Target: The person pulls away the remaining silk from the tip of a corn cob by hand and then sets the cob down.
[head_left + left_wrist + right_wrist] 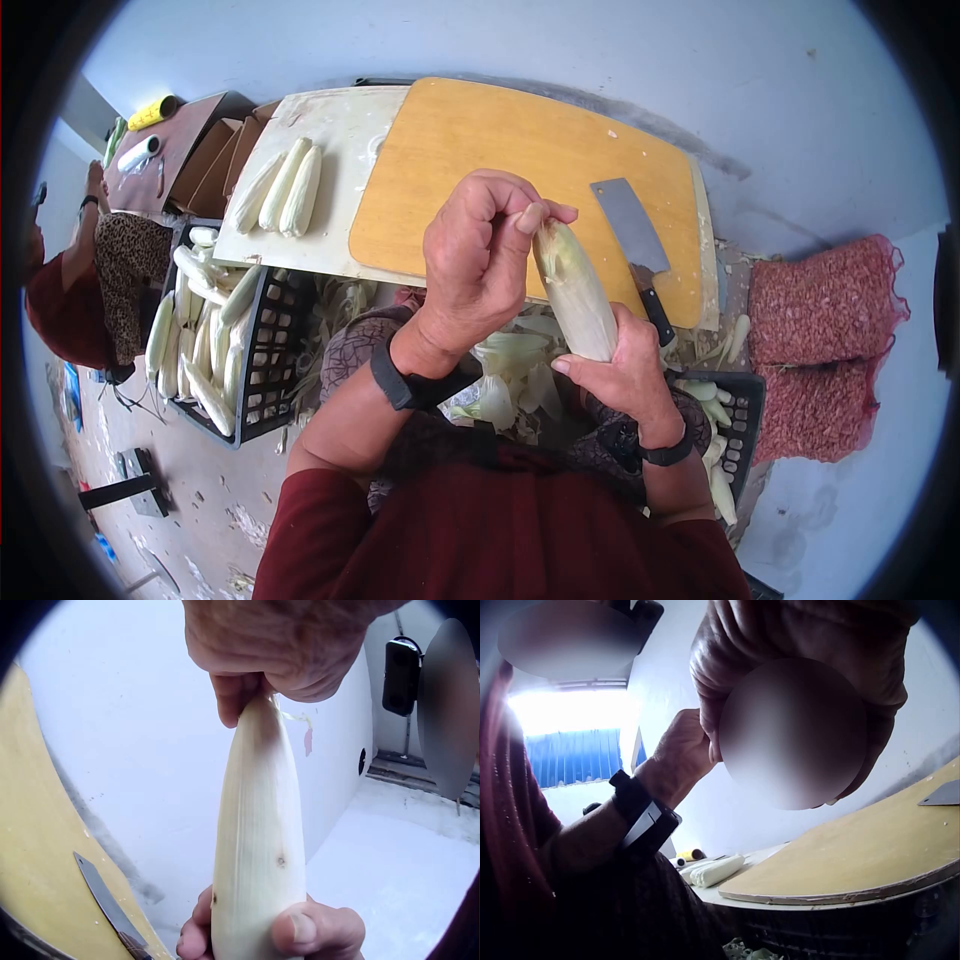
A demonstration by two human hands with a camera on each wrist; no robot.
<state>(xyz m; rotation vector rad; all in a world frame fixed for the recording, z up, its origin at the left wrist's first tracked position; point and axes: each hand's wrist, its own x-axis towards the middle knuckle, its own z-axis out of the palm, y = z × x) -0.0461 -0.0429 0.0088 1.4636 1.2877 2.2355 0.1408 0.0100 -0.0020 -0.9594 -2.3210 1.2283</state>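
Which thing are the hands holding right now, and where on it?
A pale ear of corn: the left hand pinches its narrow tip, and the right hand grips its wider lower end.

The corn ear (578,295), pale cream-green, smooth and faintly ribbed lengthwise, with small dark spots on its side, is held aloft just right of the head view's centre, tilted, its tapered, yellowish tip toward upper left and its broader end toward lower right.

Beyond the held ear (578,295), a hand could pass over the yellow board (480,140) between the cleaver (632,228) and pale ears (283,188).
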